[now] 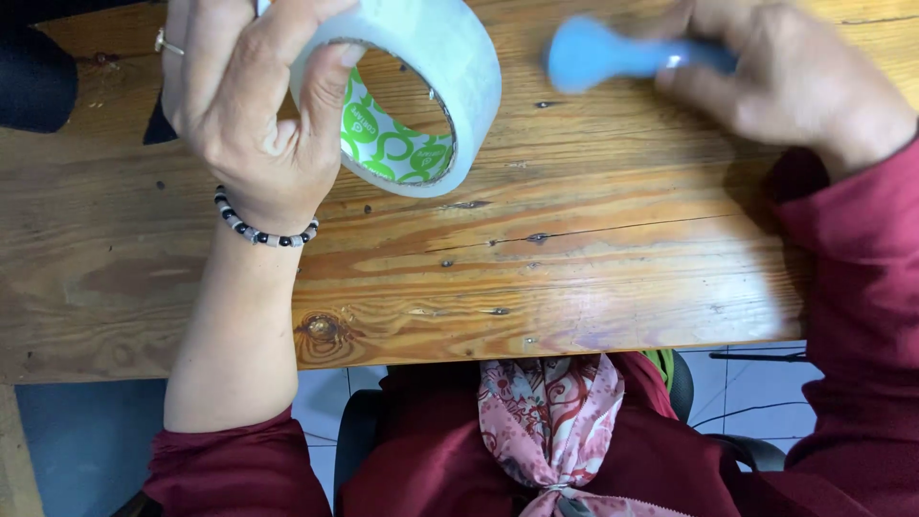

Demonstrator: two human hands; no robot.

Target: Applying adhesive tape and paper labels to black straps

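My left hand (251, 96) grips a wide roll of clear packing tape (421, 105) with a green and white core, held tilted just above the wooden table (536, 258). The thumb lies over the roll's rim. A bead bracelet circles that wrist and a ring sits on one finger. At the upper right, my right hand (795, 72) is closed around a blue handled tool (598, 53), blurred by motion; its rounded blue end points left toward the tape roll. What kind of tool it is cannot be told.
The table's near edge runs across the lower middle, with my dark red sleeves and a patterned pink scarf (550, 421) below it. A dark object (33, 77) lies at the table's far left. A chair and tiled floor show underneath.
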